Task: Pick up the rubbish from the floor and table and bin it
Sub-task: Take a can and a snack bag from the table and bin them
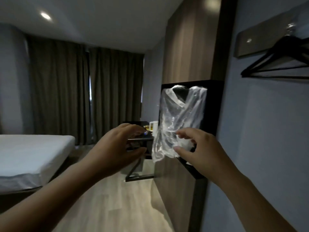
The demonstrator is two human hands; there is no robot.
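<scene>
White bed (33, 148) at left, wood floor (117, 206) below. The left hand (117, 144) curves before the dark counter (140, 139); I cannot tell if it holds anything. The clear plastic bag (180, 114) stands vertical, 2 handles up, its lower end pinched by the right hand (199, 151), beside the grey wall (250, 131).

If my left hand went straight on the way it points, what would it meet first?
Probably the clear plastic bag that the right hand pinches; the left hand points at its edge. Depth is unclear, though.
</scene>
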